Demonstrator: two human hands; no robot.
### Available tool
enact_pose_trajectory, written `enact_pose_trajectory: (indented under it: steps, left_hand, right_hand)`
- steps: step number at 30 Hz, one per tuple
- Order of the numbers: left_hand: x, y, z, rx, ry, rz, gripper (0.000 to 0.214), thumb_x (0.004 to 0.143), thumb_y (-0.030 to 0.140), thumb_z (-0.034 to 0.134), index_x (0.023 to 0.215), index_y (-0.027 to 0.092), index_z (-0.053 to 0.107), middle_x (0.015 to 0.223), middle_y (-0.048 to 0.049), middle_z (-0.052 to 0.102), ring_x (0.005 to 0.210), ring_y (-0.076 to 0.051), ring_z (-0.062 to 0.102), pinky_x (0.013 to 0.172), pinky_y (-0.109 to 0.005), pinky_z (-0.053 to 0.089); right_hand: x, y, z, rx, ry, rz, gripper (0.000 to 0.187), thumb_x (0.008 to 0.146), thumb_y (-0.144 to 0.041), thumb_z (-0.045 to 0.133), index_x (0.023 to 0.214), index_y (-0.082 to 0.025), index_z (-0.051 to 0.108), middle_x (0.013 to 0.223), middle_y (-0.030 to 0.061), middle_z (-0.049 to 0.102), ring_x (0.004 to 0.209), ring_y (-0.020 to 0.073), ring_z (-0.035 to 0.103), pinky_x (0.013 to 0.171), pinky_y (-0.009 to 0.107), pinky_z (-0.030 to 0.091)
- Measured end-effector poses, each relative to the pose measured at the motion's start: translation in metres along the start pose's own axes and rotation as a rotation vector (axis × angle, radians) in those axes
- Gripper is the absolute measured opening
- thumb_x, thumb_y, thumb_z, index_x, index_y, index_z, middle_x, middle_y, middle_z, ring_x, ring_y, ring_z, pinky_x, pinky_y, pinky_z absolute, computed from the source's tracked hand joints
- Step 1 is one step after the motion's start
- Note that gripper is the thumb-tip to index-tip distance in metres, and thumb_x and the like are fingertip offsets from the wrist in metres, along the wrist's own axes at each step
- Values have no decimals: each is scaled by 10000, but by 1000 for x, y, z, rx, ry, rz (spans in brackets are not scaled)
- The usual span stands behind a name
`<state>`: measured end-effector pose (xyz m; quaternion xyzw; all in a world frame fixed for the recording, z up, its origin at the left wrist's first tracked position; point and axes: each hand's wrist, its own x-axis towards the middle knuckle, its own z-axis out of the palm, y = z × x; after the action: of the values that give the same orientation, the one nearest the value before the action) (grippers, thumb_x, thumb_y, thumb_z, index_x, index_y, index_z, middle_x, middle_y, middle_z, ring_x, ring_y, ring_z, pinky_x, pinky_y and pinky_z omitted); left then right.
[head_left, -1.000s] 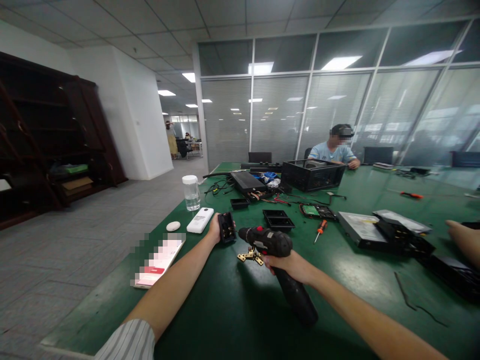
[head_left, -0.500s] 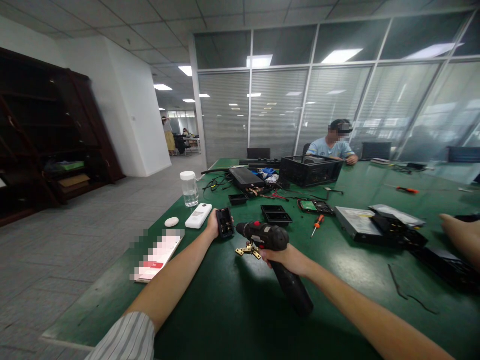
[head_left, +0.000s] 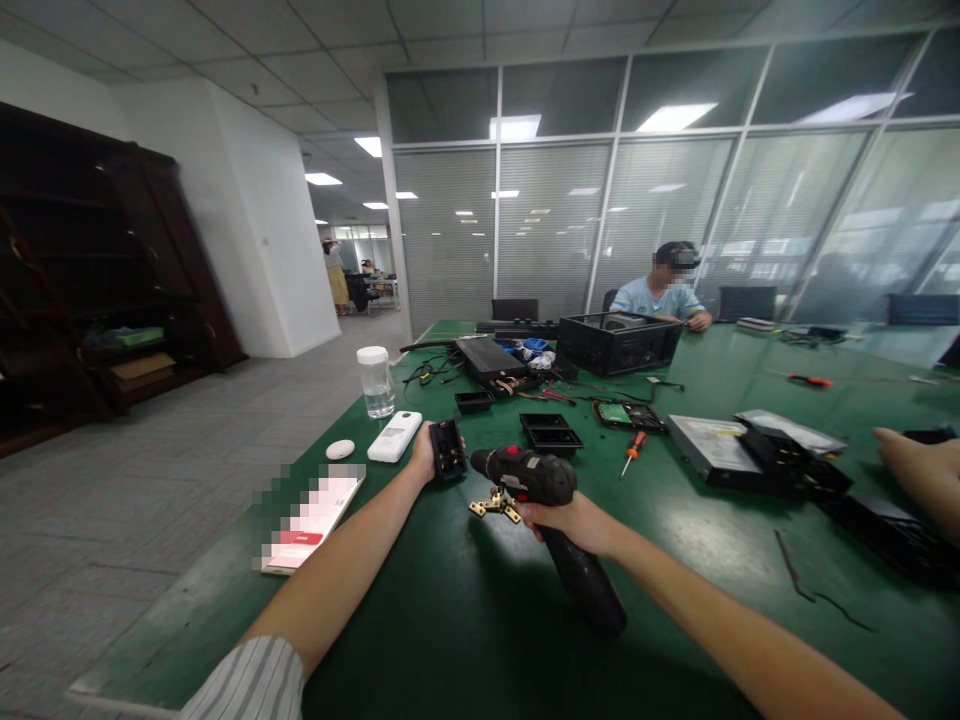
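Note:
My left hand point(head_left: 424, 455) is closed around a small black plastic box point(head_left: 448, 450), its open side turned towards me with brass-coloured bits inside. A black cordless drill point(head_left: 529, 474) with a red button is gripped in my right hand point(head_left: 574, 520); its chuck points left at the box, close beside it. Whether the bit touches the box I cannot tell. Under the drill, several brass-coloured metal pieces point(head_left: 495, 506) show near my right fingers; whether they are held or lie on the table is unclear. Beyond the drill lies a black two-part tray point(head_left: 551, 435).
On the green table point(head_left: 420, 620), a water bottle point(head_left: 376, 383) and white device point(head_left: 394, 437) stand left. An orange screwdriver point(head_left: 634, 453), metal drive point(head_left: 712, 450) and black computer case point(head_left: 619, 343) lie beyond. Another person's hand point(head_left: 911, 465) reaches in at right; a person point(head_left: 660, 290) sits opposite.
The view has shifted slightly. Both my hands keep their hold, and the drill and box stay nearly in the same place relative to each other.

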<state>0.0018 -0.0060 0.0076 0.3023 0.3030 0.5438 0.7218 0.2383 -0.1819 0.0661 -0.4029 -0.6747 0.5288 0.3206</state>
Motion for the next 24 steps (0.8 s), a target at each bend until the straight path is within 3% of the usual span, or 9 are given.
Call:
enact_pose_trajectory:
  steps: [11, 24]
  left_hand:
    - [0, -1, -3, 21, -13, 21, 435, 837, 375, 343, 870, 78, 659, 630, -131, 653, 546, -257, 646, 515, -371, 513]
    - [1, 1, 0, -120, 21, -24, 403, 841, 333, 375, 916, 74, 674, 665, -124, 672, 588, -241, 661, 540, -352, 524]
  right_hand:
    - [4, 9, -1, 21, 3, 7, 373, 748, -522, 675, 788, -166, 569, 611, -18, 544, 570, 131, 506, 569, 280, 400]
    - [-1, -1, -1, -62, 3, -18, 284, 804, -432, 635, 727, -168, 561, 631, -13, 547, 584, 126, 508, 565, 271, 397]
